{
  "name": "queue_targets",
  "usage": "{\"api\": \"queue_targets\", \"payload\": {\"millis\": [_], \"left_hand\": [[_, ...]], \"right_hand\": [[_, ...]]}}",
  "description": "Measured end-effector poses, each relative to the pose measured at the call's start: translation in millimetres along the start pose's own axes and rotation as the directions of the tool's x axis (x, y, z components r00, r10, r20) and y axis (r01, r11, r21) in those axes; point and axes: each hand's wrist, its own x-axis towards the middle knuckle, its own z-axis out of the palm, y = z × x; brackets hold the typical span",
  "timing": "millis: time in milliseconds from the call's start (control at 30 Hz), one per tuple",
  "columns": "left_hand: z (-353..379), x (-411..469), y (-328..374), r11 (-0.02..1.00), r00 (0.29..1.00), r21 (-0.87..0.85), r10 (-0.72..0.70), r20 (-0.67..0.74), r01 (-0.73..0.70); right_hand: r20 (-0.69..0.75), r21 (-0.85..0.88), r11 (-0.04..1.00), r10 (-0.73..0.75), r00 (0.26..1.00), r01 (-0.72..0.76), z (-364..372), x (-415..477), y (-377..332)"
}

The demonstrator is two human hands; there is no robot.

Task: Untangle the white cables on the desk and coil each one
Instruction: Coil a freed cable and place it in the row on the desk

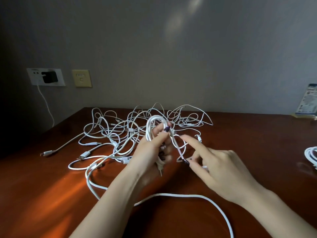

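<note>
1. One part-wound coil (151, 127) of white cable: the left hand (149, 148) grips it, fingers curled round the loops. It is held above the desk (51, 194), just in front of the tangle (120, 131).
2. The coil's long axis stands near upright.
3. A loose strand (178, 148) runs from the coil down and right to the right hand (219, 170). The thumb touches it and the index finger is straight. It's blurred, so I can't tell if the hand pinches.
4. Key relation: the strand lies between the hands, nearer the right one. The next wrap is probably the right hand's.
5. Another coil (311, 155) lies at the desk's right edge, well apart.
</note>
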Motion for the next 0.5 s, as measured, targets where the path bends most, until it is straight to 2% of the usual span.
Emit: {"api": "queue_targets", "payload": {"millis": [67,100,167,200,233,300,367,500], "left_hand": [[-6.1,2.4,2.0,0.987,0.995,0.136,0.09,-0.05,-0.083],[-9.9,3.8,1.0,0.946,0.984,0.298,0.158,-0.076,-0.129],[-13.0,4.8,-3.0,0.808,0.965,0.561,0.256,-0.062,-0.178],[-11.5,3.6,-4.1,0.783,0.965,0.596,0.259,-0.051,-0.178],[-8.4,1.4,-3.8,0.799,0.97,0.581,0.235,-0.058,-0.159],[-3.1,-2.0,-0.3,0.912,0.985,0.394,0.157,-0.076,-0.115],[-2.5,-0.5,2.4,0.992,0.996,0.091,0.085,-0.024,-0.083],[-6.7,3.7,12.1,0.947,0.997,-0.318,0.055,0.049,-0.037]], "right_hand": [[-0.138,0.018,0.998,-0.056,0.989,0.059,-2.7,-1.4,9.7],[-0.197,0.007,0.998,-0.065,0.978,0.067,-4.0,-2.3,13.3],[-0.209,0.025,0.994,-0.099,0.973,0.107,-6.4,-2.4,17.0],[-0.218,0.015,0.991,-0.125,0.968,0.131,-5.1,-2.1,18.2],[-0.213,0.009,0.989,-0.139,0.967,0.144,-3.1,-1.9,17.4],[-0.215,0.023,0.982,-0.18,0.96,0.189,-1.5,-1.4,18.5],[-0.215,0.02,0.975,-0.21,0.954,0.219,0.6,-1.6,17.0],[-0.223,0.103,0.972,-0.185,0.957,0.212,7.1,0.0,10.4]]}}
